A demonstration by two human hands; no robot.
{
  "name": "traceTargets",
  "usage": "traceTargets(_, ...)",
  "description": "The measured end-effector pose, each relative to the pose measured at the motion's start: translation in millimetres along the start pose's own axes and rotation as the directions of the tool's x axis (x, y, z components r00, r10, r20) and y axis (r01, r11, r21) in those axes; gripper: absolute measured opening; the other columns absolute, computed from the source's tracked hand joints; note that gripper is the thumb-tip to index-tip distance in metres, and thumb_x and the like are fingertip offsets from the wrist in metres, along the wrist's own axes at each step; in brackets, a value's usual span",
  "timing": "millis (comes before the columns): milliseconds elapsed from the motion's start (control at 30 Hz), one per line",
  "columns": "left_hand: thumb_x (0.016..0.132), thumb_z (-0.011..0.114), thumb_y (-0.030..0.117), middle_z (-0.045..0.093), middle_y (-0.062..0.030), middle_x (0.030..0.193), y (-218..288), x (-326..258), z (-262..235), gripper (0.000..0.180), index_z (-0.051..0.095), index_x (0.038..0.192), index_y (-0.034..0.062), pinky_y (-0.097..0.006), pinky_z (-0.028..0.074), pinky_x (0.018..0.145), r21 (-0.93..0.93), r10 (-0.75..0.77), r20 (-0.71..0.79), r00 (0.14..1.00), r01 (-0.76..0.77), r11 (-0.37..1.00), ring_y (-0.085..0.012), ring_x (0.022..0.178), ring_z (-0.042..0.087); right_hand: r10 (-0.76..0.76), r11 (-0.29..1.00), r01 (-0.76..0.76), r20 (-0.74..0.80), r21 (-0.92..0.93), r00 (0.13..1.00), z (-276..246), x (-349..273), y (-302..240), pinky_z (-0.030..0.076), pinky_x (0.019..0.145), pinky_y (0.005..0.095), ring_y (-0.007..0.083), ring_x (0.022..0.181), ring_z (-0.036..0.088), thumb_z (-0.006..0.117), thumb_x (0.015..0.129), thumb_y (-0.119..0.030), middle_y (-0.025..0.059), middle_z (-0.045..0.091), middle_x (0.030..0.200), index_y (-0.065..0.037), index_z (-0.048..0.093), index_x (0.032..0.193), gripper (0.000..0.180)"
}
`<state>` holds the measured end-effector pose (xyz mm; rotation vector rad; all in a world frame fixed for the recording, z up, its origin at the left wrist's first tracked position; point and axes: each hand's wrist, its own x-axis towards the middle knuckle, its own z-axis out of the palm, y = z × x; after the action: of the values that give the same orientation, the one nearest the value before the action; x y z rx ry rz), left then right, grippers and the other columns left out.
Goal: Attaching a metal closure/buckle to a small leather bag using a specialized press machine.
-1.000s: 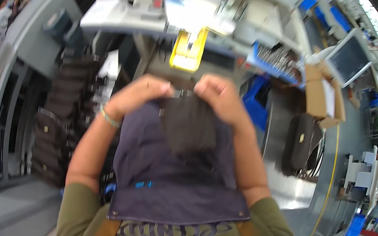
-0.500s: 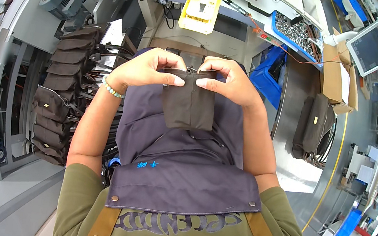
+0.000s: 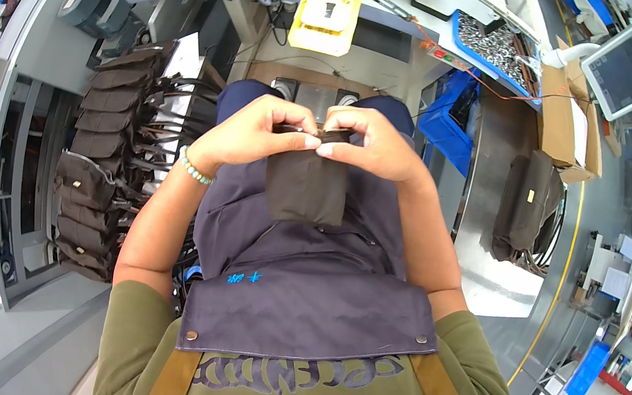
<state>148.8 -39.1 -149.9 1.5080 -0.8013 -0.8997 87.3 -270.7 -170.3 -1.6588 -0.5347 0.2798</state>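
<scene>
Head view: both hands meet over the lap and pinch the top edge of a dark brown fabric pouch (image 3: 306, 186), which hangs down against the grey apron (image 3: 301, 294). Left hand (image 3: 256, 134) has its fingers curled shut on the pouch's left corner, thumb pressed on top; right hand (image 3: 370, 144) is closed the same way on the right corner. Left of the person hangs a row of similar pouches (image 3: 94, 162); a yellow jig (image 3: 327, 13) lies far ahead.
</scene>
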Motion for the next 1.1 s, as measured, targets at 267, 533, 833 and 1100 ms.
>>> traceTargets(267, 0.101, 0.059, 0.019, 0.055, 0.0015, 0.075, -30.7, 1.6, 0.2, 0.027, 0.061, 0.084, -0.0021, -0.025, 0.044, 0.068, 0.073, 0.006, -0.087, 0.996, 0.000, 0.997, -0.0058, 0.074, 0.049, 0.082, 0.979, -0.079, -0.007, 0.187, 0.997, -1.1, -12.9, 12.4, 0.041, 0.073, 0.0259, 0.0073, 0.082, 0.051, 0.074, 0.088, -0.017, -0.0021, 0.054, 0.084, -0.002, 0.064, 0.087, 0.018)
traceTargets(533, 0.108, 0.043, 0.035, 0.036, -0.0009, 0.056, -50.6, -8.4, -2.6, 0.058, 0.036, 0.060, 0.0032, -0.030, 0.024, 0.050, -0.015, 0.287, -0.457, 0.842, -0.330, 0.944, -0.0104, 0.053, 0.030, 0.140, 0.985, -0.174, -0.500, -0.022, 0.855, -104.1, -30.5, 17.4, 0.051, 0.083, 0.0297, 0.0145, 0.088, 0.065, 0.070, 0.090, -0.019, 0.0043, 0.070, 0.096, -0.003, 0.072, 0.098, 0.018)
traceTargets(833, 0.103, 0.053, 0.030, 0.046, -0.0011, 0.057, -33.2, -20.1, 11.5, 0.049, 0.051, 0.064, 0.0005, -0.028, 0.033, 0.051, 0.051, 0.260, -0.359, 0.896, -0.259, 0.964, -0.0093, 0.055, 0.041, -0.416, 0.392, -0.617, -0.730, -0.682, 0.542, -305.4, -28.3, 95.9, 0.052, 0.087, 0.0456, 0.0401, 0.097, 0.065, 0.068, 0.086, -0.025, 0.0221, 0.069, 0.103, -0.001, 0.071, 0.109, 0.033)
traceTargets(1100, 0.101, 0.062, 0.021, 0.051, 0.0000, 0.065, -27.6, -16.4, 25.3, 0.037, 0.053, 0.074, -0.0035, -0.027, 0.039, 0.059, 0.076, 0.234, -0.372, 0.898, -0.222, 0.972, -0.0037, 0.066, 0.042, -0.346, 0.248, -0.804, -0.825, -0.540, 0.447, -313.9, -0.9, 110.3, 0.052, 0.078, 0.0517, 0.0422, 0.091, 0.065, 0.065, 0.085, -0.023, 0.0212, 0.069, 0.099, -0.003, 0.073, 0.093, 0.023)
